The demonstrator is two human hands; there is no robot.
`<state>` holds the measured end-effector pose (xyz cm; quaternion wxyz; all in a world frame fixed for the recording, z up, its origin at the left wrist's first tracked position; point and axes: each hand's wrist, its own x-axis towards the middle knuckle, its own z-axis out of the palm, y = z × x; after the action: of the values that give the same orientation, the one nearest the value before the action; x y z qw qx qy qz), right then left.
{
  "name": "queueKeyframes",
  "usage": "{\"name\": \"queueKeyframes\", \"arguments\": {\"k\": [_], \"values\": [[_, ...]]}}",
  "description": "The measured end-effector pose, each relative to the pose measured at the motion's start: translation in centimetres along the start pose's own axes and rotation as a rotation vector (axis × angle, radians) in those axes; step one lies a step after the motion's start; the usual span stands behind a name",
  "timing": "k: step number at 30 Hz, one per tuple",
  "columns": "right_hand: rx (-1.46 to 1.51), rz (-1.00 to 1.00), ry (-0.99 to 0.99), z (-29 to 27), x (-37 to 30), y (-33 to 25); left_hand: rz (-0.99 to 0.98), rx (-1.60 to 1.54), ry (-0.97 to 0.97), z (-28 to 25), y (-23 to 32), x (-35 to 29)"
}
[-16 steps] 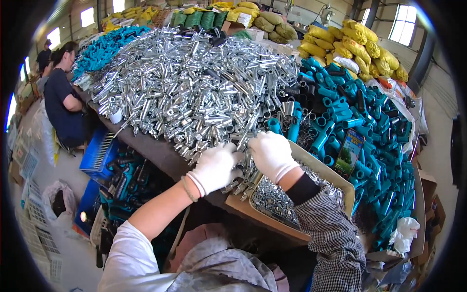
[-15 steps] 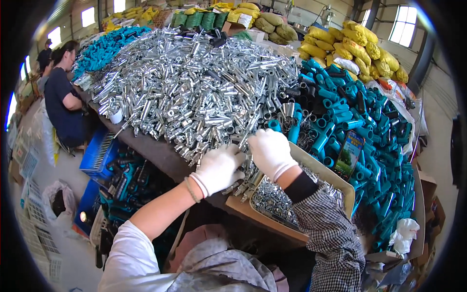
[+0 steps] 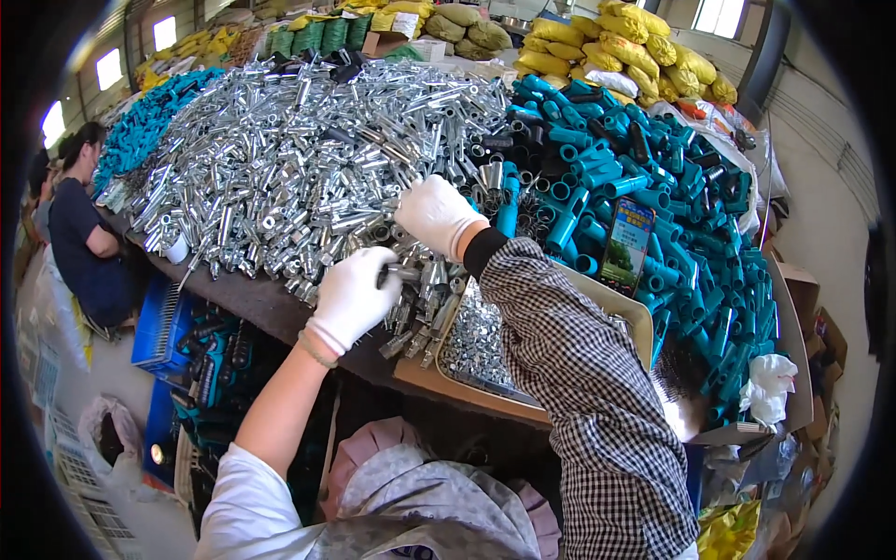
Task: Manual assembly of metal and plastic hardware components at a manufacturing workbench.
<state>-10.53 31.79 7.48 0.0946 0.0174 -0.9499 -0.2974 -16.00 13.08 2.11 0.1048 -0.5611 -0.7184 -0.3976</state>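
Note:
A broad heap of shiny metal sleeves and fittings (image 3: 280,168) covers the table in front of me. My left hand (image 3: 353,297), in a white glove, is at the heap's near edge, its fingers and thumb closed around a short metal tube (image 3: 405,273). Farther forward and to the right, my right hand (image 3: 437,217), also gloved, touches the heap with its fingers bent down; whatever is in them is hidden. Below my right forearm, a cream tray (image 3: 640,322) holds small metal pieces (image 3: 476,341).
Teal plastic housings (image 3: 597,168) are piled at the right, with a phone (image 3: 627,245) lying on them. Blue crates (image 3: 161,327) stand low at the left, near a seated person (image 3: 84,229). Yellow sacks (image 3: 635,47) are stacked behind. A white crumpled bag (image 3: 771,385) sits at the right corner.
My right hand has moved forward and left over the metal heap, its forearm now crossing the tray. My left hand has shifted left and now shows a metal tube. The view has turned somewhat.

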Motion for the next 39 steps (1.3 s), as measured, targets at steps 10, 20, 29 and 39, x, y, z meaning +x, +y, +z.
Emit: {"name": "queueKeyframes", "arguments": {"k": [10,20,29,39], "values": [[-0.033,-0.092,0.035,-0.2,-0.2,0.0,-0.81,-1.771,0.251,-3.2,-1.1,-13.8],[1.842,0.693,0.598,-9.0,-13.3,-8.4,-0.49,-0.876,-0.301,-4.0,5.4,-12.5],[1.805,0.966,0.141,-13.2,-25.8,-16.5,-0.046,-0.648,-0.674,-1.6,10.3,-13.8],[0.808,1.31,0.472,-9.3,-41.6,-9.4,0.185,-0.619,-0.588,1.9,13.9,-15.6]]}}
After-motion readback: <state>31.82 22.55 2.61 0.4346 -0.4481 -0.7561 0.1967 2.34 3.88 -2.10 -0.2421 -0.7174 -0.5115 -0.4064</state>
